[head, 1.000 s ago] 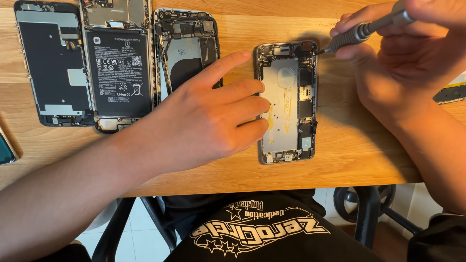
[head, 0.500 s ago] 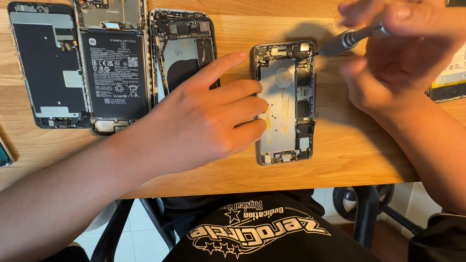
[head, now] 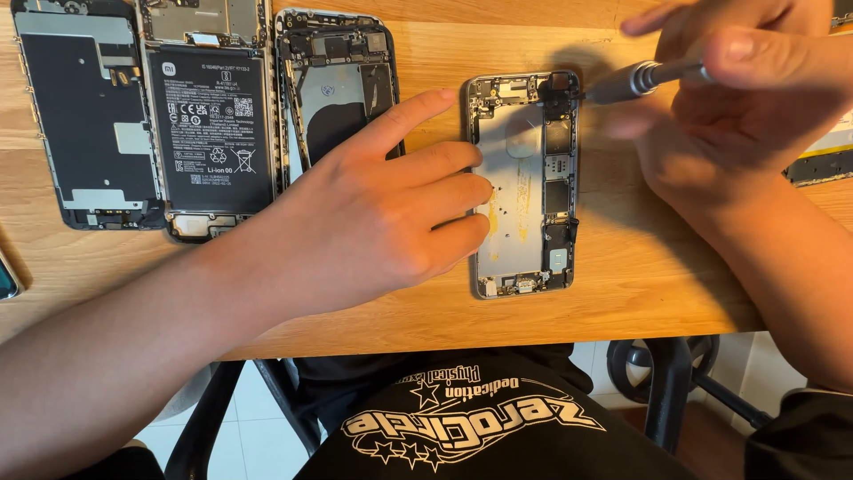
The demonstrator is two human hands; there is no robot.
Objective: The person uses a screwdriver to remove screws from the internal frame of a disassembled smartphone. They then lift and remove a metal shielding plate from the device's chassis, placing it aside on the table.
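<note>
An opened phone body (head: pixel 524 182) with a silver frame lies on the wooden table (head: pixel 622 293), its circuit parts exposed along the right side. My left hand (head: pixel 382 213) rests flat beside it, fingertips pressing on its left edge. My right hand (head: pixel 737 107) holds a slim metal screwdriver (head: pixel 635 80), whose tip sits at the top right corner of the phone body.
Three other opened phones lie at the back left: a dark one (head: pixel 84 116), one with a black battery (head: pixel 209 124), and one (head: pixel 333 84) partly under my left hand. A dark flat part (head: pixel 822 164) lies at the right edge. A chair base (head: pixel 675 391) shows below the table.
My right hand has shifted slightly with the screwdriver, keeping its tip at the phone's top right corner. My left hand stays on the phone's left edge.
</note>
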